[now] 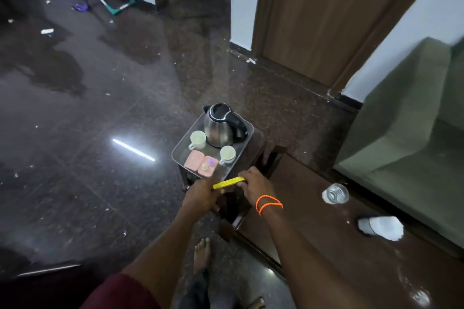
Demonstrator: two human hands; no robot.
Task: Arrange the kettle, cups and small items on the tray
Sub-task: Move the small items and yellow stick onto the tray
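Gripping yellow packet (229, 182) at tray's (181, 148) near edge: left hand (200, 195), right hand (253, 187) fingers closed on its ends | kettle (221, 125) at tray's far end | two cups (197, 140) in front of kettle

No legible text, label, brand, number or sign appears in the head view. The flat yellow packet (229, 182) held between the two hands shows no readable print at this sharpness. The two pink rectangular sachets (200, 164) on the clear rectangular tray (179, 148) are likewise blurred, and the stainless-steel electric kettle with black lid and handle (224, 125) shows no readable marking.
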